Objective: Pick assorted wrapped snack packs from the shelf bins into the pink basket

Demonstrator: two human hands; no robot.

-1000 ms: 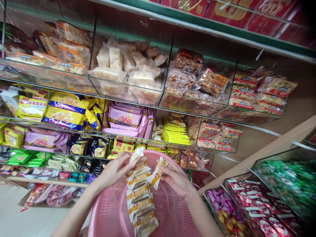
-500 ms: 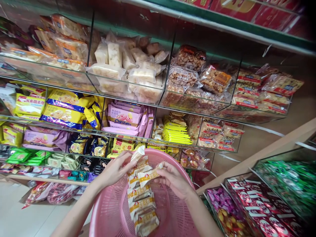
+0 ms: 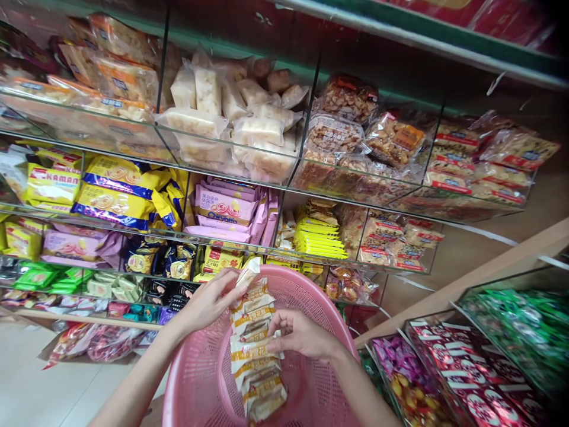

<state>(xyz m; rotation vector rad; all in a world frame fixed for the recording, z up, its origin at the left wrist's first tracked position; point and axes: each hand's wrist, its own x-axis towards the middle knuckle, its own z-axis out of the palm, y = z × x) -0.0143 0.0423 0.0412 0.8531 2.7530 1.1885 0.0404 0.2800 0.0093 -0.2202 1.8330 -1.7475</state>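
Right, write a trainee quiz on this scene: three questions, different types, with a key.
1. Multiple choice. What colour is the basket? A green; B pink; C black.
2. True or false: the right hand is inside a shelf bin.
3. Short answer: which hand is at the far end of the row of wrapped snacks?
Key: 1 B. 2 False: the right hand is at the row of wrapped snacks. 3 The left hand.

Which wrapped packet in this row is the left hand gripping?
The topmost packet, at the far end of the row: the left hand pinches it and its pale end sticks up, while the other packets line up below it.
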